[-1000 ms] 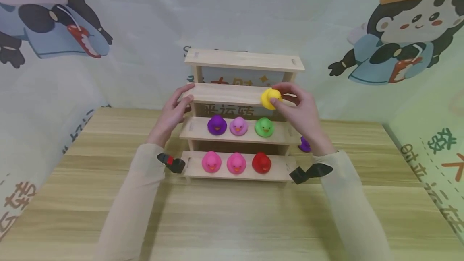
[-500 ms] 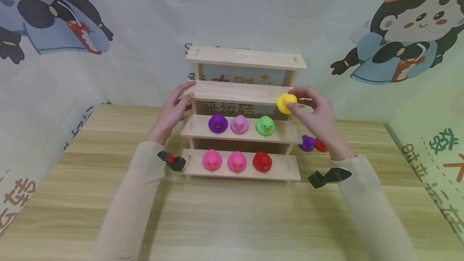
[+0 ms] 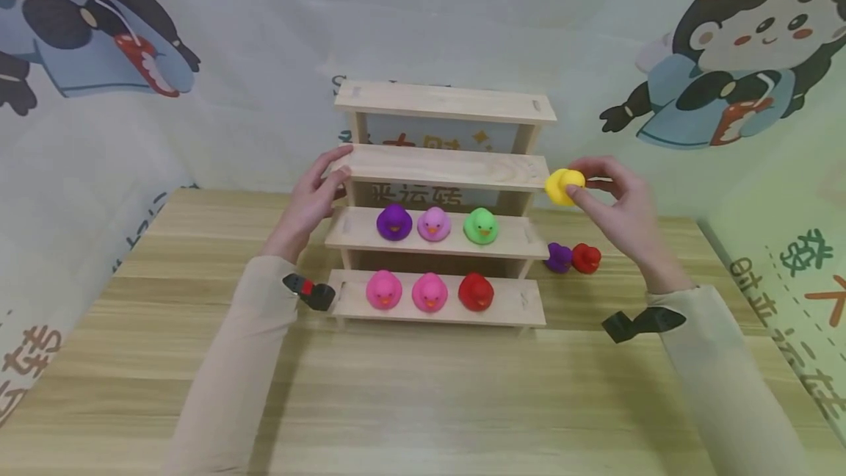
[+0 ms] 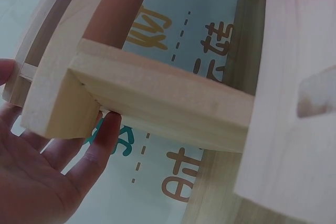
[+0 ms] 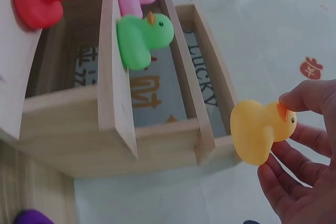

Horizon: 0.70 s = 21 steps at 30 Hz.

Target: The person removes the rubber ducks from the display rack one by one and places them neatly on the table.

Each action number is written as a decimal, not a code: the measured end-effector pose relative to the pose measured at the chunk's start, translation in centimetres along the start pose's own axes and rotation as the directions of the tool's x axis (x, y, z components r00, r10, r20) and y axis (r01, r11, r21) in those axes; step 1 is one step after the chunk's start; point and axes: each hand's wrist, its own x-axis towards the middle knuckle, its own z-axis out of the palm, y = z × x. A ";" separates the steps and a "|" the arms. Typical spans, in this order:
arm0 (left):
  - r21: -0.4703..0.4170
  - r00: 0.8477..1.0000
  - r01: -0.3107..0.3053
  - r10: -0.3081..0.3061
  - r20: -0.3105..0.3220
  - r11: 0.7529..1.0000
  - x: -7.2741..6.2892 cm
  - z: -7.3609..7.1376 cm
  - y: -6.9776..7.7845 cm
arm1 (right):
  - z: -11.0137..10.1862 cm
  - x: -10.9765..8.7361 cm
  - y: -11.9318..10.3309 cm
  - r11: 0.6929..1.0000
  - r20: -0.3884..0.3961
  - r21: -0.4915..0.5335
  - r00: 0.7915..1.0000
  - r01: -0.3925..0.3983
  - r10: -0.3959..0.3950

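Nearest on the tabletop (image 3: pixel 423 402), the shelf's (image 3: pixel 357 278) bottom board (image 3: pixel 511 301) carries two pink ducks (image 3: pixel 384 290) and a red duck (image 3: pixel 476 291). Behind, the second board (image 3: pixel 518 239) bears a purple duck (image 3: pixel 394 222), a lilac duck (image 3: pixel 434 225) and a green duck (image 3: pixel 480 226); a loose purple duck (image 3: pixel 559 258) and loose red duck (image 3: pixel 586 258) sit to the right. Higher, my left hand (image 3: pixel 311 197) grips the third board's (image 3: pixel 443 164) left end, which I judge a useful brace. My right hand (image 3: pixel 621 211) pinches the yellow duck (image 3: pixel 560 186) just beside that board's right end; I cannot tell whether they touch. I'd use light fingertips and give the corner room, lest the duck catch. Farther back are the top board (image 3: pixel 443 100) and printed backdrop (image 3: pixel 264 57).
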 end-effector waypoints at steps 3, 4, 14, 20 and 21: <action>-0.007 1.000 0.004 -0.004 -0.003 1.000 0.0 -0.1 0.0 | -0.7 0.0 0.4 1.000 -0.006 -0.014 1.000 0.001 -0.001; -0.008 1.000 0.004 -0.004 -0.004 1.000 0.0 -0.2 0.0 | -0.9 0.0 0.5 1.000 -0.010 -0.015 1.000 0.002 -0.002; 0.021 1.000 -0.001 0.001 -0.003 1.000 -0.1 -0.1 -0.1 | -4.1 -1.1 2.4 0.998 -0.037 -0.054 0.999 -0.033 0.031; 0.020 1.000 -0.005 0.005 -0.001 1.000 0.0 -0.1 -0.1 | -5.4 -2.1 4.4 0.988 -0.047 -0.126 0.995 -0.089 0.083; 0.018 1.000 -0.007 0.008 -0.001 1.000 0.1 -0.2 -0.1 | -5.5 -2.3 4.6 0.985 -0.044 -0.139 0.994 -0.101 0.096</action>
